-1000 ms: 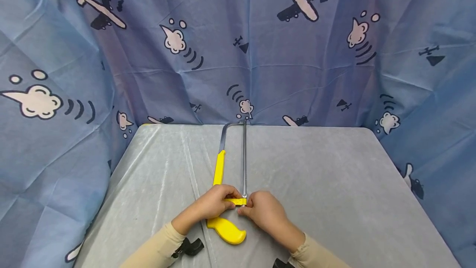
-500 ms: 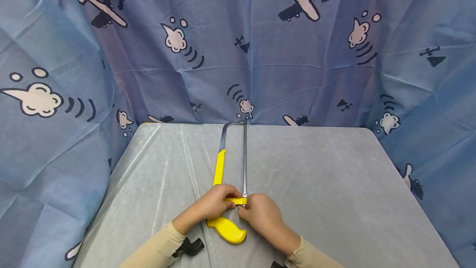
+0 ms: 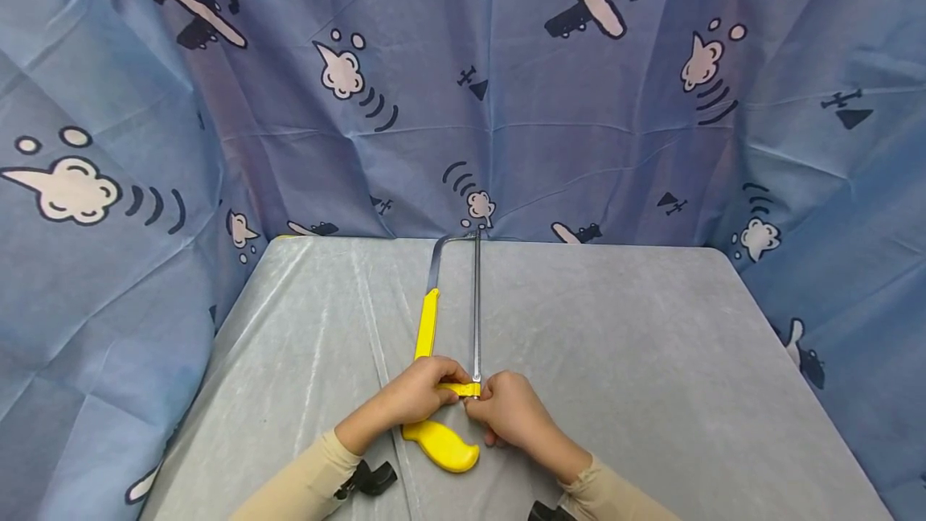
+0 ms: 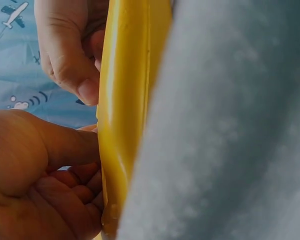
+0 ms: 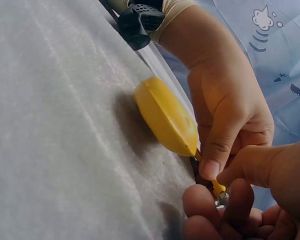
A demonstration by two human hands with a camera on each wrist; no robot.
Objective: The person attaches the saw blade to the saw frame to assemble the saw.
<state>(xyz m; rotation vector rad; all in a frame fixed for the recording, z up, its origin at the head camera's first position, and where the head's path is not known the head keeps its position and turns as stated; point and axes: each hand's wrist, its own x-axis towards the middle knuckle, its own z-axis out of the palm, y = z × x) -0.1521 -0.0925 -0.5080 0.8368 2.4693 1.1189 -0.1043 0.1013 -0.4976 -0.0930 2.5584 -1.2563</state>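
Note:
A hacksaw with a yellow handle (image 3: pixel 441 446) lies on the table, its metal blade (image 3: pixel 477 304) pointing away from me. My left hand (image 3: pixel 415 392) pinches the short yellow crosspiece (image 3: pixel 460 389) at the near end of the blade. Just past that crosspiece, thumb and index finger of my right hand (image 3: pixel 517 412) pinch a small metal nut (image 5: pixel 222 199), partly covered by the fingertips. In the left wrist view the yellow handle (image 4: pixel 122 100) fills the middle, with both hands left of it.
A grey cloth-covered table (image 3: pixel 615 328) carries the hacksaw. Behind and at both sides hangs a blue curtain (image 3: pixel 405 143) with airplane prints. The saw's far end reaches the table's back edge. A black wrist device (image 3: pixel 372 479) sits by the left sleeve.
My right hand's fingers have shifted and turned slightly around the nut, dipping and then rising a little. The left hand and the hacksaw have stayed in place.

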